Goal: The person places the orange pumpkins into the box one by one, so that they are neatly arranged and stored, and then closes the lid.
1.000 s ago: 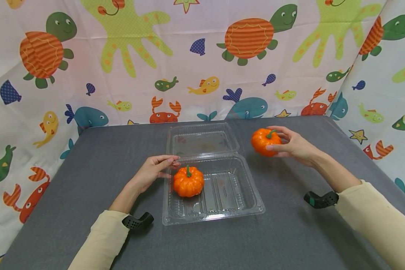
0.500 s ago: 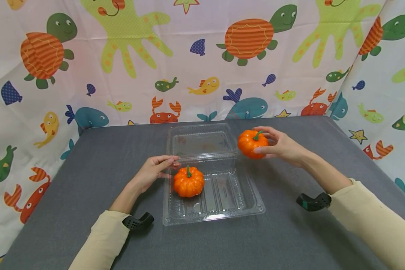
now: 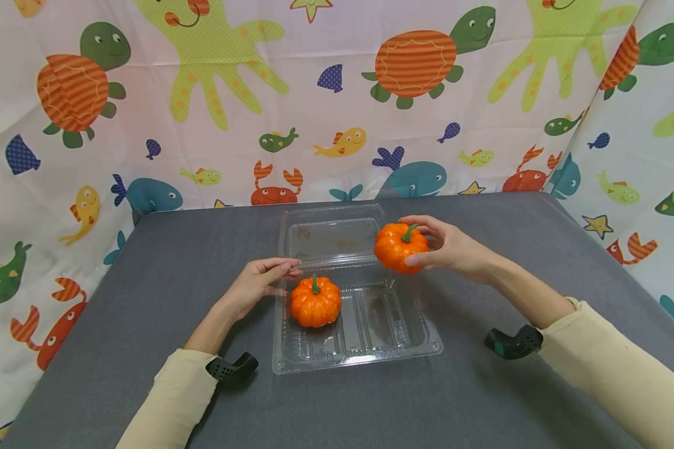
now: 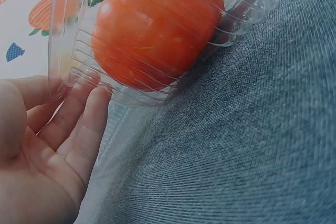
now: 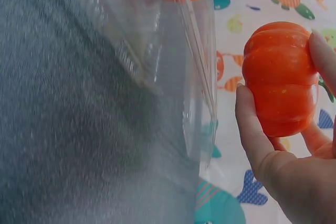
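A clear plastic clamshell container (image 3: 359, 358) lies with its lid folded back. Inside its base, at the left, sits a small orange toy pumpkin (image 3: 316, 303) with a green stem. My left hand (image 3: 253, 285) pinches the container's left rim near the hinge; the left wrist view shows the fingertips (image 4: 97, 95) against the clear wall. A second orange toy pumpkin (image 3: 400, 248) is held in my right hand (image 3: 455, 249), above the container's right part near the hinge. Thumb and fingers grip this pumpkin (image 5: 281, 77) from its sides in the right wrist view.
The container's lid (image 3: 337, 234) lies flat behind the base. Grey cloth covers the table (image 3: 213, 237). A curtain printed with sea animals (image 3: 314, 112) hangs behind the table and at both sides.
My right hand has carried its pumpkin leftward and slightly nearer, from beside the container to over it. My left hand, the container and the other pumpkin have stayed in place.
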`<state>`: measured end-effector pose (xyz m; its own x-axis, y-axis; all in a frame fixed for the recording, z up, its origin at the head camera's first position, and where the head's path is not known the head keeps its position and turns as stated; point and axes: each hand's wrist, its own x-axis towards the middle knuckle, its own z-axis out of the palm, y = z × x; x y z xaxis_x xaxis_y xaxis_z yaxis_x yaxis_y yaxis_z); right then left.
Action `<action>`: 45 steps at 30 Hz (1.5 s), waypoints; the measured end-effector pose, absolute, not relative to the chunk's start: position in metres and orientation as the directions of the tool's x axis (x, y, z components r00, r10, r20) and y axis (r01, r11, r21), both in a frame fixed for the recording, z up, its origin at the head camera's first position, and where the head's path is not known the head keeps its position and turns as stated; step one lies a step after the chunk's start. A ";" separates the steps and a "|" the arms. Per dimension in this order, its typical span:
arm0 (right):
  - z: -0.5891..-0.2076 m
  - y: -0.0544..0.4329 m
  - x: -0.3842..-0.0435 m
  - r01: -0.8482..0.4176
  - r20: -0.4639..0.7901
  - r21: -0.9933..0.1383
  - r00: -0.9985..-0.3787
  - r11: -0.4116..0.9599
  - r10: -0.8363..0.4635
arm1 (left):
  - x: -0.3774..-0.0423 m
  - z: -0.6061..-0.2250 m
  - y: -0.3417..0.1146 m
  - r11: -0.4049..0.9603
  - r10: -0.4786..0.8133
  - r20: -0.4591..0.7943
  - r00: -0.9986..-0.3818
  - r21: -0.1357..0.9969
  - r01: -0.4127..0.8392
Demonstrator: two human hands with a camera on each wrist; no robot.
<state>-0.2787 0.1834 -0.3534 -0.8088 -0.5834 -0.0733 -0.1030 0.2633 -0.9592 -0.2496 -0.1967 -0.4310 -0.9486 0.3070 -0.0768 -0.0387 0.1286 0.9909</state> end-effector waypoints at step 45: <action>-0.369 0.139 -0.255 -0.100 -0.189 -0.931 -0.688 0.350 -0.700 | -0.248 -0.431 -0.194 0.109 0.302 -0.083 -0.950 0.993 -0.052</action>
<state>-0.2552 0.1393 -0.3687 -0.6883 -0.7003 -0.1890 -0.1001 0.3498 -0.9315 -0.2475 -0.1939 -0.4307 -0.9497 0.3021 -0.0831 -0.0522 0.1091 0.9927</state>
